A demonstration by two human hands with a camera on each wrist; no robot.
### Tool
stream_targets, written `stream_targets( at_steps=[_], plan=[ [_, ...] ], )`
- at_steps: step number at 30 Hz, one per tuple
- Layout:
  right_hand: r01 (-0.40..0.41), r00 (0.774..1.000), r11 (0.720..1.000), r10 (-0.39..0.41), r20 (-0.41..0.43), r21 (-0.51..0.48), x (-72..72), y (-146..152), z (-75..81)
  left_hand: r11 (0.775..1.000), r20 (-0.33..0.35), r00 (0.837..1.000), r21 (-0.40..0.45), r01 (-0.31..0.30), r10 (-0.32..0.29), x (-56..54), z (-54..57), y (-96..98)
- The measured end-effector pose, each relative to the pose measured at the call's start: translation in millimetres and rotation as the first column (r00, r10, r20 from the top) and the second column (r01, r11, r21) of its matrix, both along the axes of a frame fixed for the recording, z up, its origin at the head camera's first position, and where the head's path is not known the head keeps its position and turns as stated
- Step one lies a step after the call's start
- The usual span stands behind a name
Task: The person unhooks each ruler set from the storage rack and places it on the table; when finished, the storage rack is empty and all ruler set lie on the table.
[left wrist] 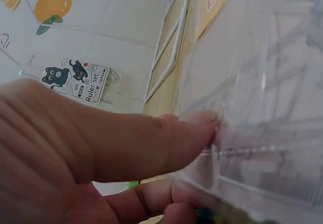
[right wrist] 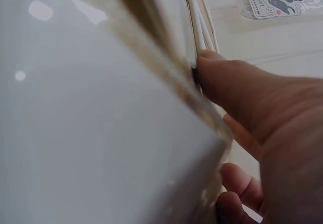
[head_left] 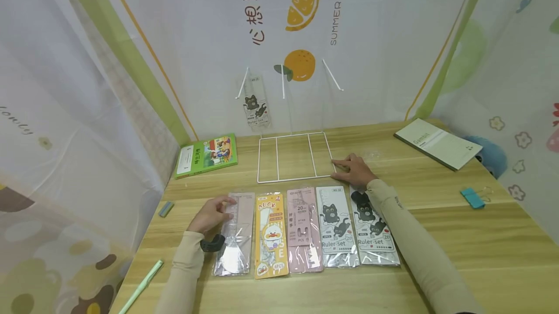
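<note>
Five flat ruler set packets lie in a row in the head view. At the left end, my left hand [head_left: 214, 214] pinches the edge of a clear-and-pink ruler set packet [head_left: 239, 236]; the thumb [left wrist: 166, 138] on its plastic shows in the left wrist view. Beside it are a yellow duck packet [head_left: 271, 236], a pink packet [head_left: 301, 229] and two black-cat packets, one [head_left: 336, 226] next to the other [head_left: 375, 231]. My right hand [head_left: 355, 172] grips the right side of a white wire display rack [head_left: 291, 178]. Another cat ruler set [head_left: 255, 103] hangs from the rack's left hook.
A green picture book [head_left: 207, 155] lies back left, near a small eraser-like block [head_left: 166, 208] and a light green pen [head_left: 141, 285]. On the right are a pale notebook [head_left: 438, 143], a blue round object [head_left: 491, 154] and a teal binder clip [head_left: 473, 198]. Printed curtains surround the table.
</note>
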State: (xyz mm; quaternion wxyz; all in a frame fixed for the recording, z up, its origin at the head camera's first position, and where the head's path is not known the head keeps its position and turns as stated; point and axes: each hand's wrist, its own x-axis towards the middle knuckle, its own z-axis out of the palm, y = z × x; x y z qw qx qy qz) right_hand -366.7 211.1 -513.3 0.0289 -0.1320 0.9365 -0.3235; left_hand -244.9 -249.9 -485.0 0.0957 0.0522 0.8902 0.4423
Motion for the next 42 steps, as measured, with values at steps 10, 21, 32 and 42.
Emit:
stream_targets(
  at_steps=[10,21,32,42],
  plan=[
    [0.007,1.000,1.000,-0.007,0.015,0.000,-1.2,0.8,-1.5,0.994,0.064,0.997,-0.104,-0.027,0.034,-3.5,7.8,1.1],
    [0.013,1.000,1.000,-0.013,0.011,0.004,1.1,2.4,10.1,0.982,-0.186,0.965,0.072,-0.174,0.184,-87.0,30.3,10.7],
    [0.010,1.000,0.999,-0.010,0.010,-0.039,-0.6,-1.3,-5.3,0.959,-0.244,0.950,0.250,-0.135,0.197,-164.2,69.1,26.5],
    [0.007,1.000,0.998,-0.008,-0.004,-0.056,4.3,-1.6,-1.3,0.893,-0.150,0.969,0.435,-0.115,0.198,-187.4,131.4,46.3]
  ],
)
